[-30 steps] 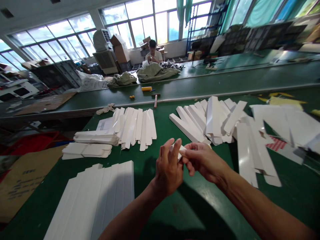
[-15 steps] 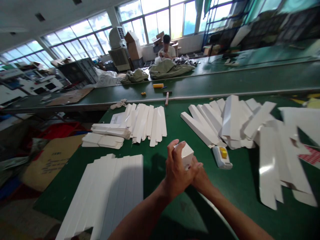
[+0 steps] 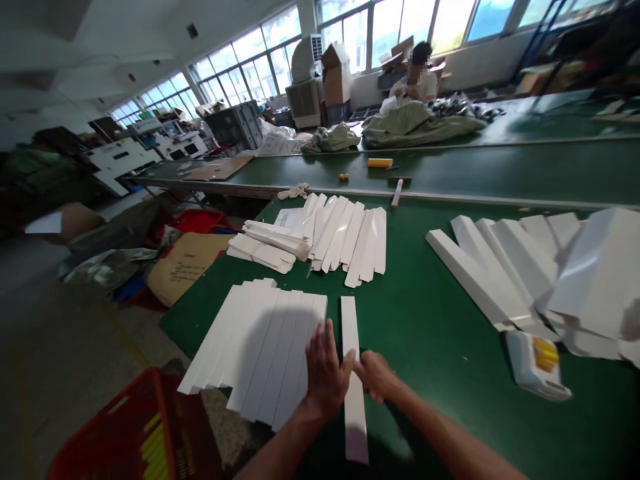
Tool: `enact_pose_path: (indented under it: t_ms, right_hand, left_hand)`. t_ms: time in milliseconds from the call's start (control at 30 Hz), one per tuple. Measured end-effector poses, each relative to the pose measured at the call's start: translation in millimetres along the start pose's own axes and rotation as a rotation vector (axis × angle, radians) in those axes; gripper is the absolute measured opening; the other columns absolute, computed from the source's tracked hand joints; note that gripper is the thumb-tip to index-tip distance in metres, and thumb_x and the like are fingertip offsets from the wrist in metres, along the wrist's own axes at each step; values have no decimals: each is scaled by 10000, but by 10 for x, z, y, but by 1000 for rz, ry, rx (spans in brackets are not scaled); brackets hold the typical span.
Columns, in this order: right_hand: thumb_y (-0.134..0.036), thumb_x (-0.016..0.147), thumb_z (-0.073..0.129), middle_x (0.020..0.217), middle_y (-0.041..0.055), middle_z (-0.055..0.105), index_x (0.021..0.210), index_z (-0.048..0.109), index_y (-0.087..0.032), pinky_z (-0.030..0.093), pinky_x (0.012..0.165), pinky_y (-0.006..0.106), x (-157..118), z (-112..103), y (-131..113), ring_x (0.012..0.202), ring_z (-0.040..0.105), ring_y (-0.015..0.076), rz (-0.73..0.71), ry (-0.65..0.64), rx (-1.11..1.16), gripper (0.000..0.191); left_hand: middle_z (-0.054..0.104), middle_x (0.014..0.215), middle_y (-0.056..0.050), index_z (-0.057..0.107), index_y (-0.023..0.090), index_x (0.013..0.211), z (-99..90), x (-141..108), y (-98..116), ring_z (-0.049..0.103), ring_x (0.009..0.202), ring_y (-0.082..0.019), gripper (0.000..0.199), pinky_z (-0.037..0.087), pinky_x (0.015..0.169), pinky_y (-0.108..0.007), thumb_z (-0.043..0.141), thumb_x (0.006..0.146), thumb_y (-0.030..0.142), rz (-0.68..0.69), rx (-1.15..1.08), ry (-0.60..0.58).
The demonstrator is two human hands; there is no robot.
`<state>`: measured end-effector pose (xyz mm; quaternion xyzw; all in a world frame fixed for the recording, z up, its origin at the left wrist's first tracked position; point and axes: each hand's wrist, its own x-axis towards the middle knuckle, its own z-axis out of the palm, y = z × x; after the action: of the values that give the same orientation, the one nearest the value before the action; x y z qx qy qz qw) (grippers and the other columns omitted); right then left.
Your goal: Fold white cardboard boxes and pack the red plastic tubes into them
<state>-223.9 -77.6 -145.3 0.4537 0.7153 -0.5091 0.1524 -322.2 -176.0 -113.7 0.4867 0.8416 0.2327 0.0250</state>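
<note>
While left hand (image 3: 325, 377) spreads wide, right hand (image 3: 375, 375) touches white cardboard strip (image 3: 354, 430), grip unclear

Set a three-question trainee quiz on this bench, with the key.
1. What lies between the left hand and right hand? A: a white strip; B: a red crate; C: a cardboard sheet.
2. True or false: the white stack lies on the green table.
3. Fill in: the ___ hand is nearer the white stack.

Key: 1 A; 2 true; 3 left.
</note>
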Motion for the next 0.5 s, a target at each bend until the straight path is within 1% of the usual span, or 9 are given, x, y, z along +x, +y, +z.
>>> enact_pose_path:
  t_ms: [33, 100, 133, 200, 300, 367, 433, 500]
  right_hand:
    - [-535, 934, 364, 483, 35, 557, 718, 538, -148, 477, 367, 275, 45, 54, -9, 352, 568, 173, -9, -48, 25, 476]
    - [-536, 961, 315, 546, 18, 578, 821, 531, -154, 492, 374, 265, 105, 142, -34, 370, 573, 150, -41, -113, 67, 461]
    - [-526, 967, 318, 567, 10, 579, 859, 522, -160, 492, 377, 257, 129, 183, -53, 377, 570, 140, -59, -131, 79, 433]
    - [-496, 967, 355, 592, -2, 565, 877, 508, -167, 479, 380, 237, 183, 268, -105, 391, 557, 124, -93, -142, 84, 373]
    - [-491, 950, 412, 615, 2, 542, 818, 501, -169, 454, 398, 216, 279, 400, -194, 430, 550, 116, -136, -122, 72, 359]
    - [-524, 938, 422, 619, 9, 535, 792, 493, -170, 435, 400, 221, 324, 459, -233, 437, 547, 121, -146, -102, 66, 389]
    - [-547, 933, 416, 626, 13, 539, 794, 484, -171, 422, 402, 230, 331, 473, -242, 429, 537, 122, -150, -94, 72, 407]
    - [-534, 934, 424, 655, 10, 553, 814, 480, -172, 421, 427, 224, 297, 445, -227, 444, 535, 111, -170, -99, 97, 385]
  left_hand:
    - [355, 1513, -214, 252, 139, 1501, 68, -223, -147, 358, 1381, -364, 699, 342, 1074, -597, 534, 891, 333, 10, 95, 4]
    - [255, 1569, -185, 202, 212, 1520, 199, -614, -378, 280, 1415, -406, 782, 287, 1064, -679, 578, 854, 373, 52, 233, -54]
    - [225, 1580, -176, 191, 245, 1521, 259, -761, -463, 258, 1418, -430, 811, 280, 1039, -719, 592, 836, 412, 66, 272, -88]
    - [212, 1585, -163, 187, 296, 1515, 357, -941, -582, 253, 1413, -456, 795, 273, 1000, -765, 580, 837, 431, 46, 338, -121]
    - [219, 1586, -149, 166, 314, 1513, 432, -987, -680, 255, 1418, -441, 747, 267, 1012, -762, 535, 864, 337, 2, 393, -130]
    - [206, 1590, -151, 140, 307, 1518, 446, -958, -718, 246, 1423, -436, 761, 277, 1015, -754, 522, 860, 284, 18, 400, -132]
    - [201, 1588, -166, 134, 298, 1521, 449, -935, -753, 246, 1419, -446, 774, 286, 1003, -760, 524, 853, 275, 38, 407, -105]
    - [200, 1585, -184, 143, 291, 1521, 442, -928, -804, 248, 1416, -454, 777, 286, 1004, -757, 537, 851, 303, 59, 415, -66]
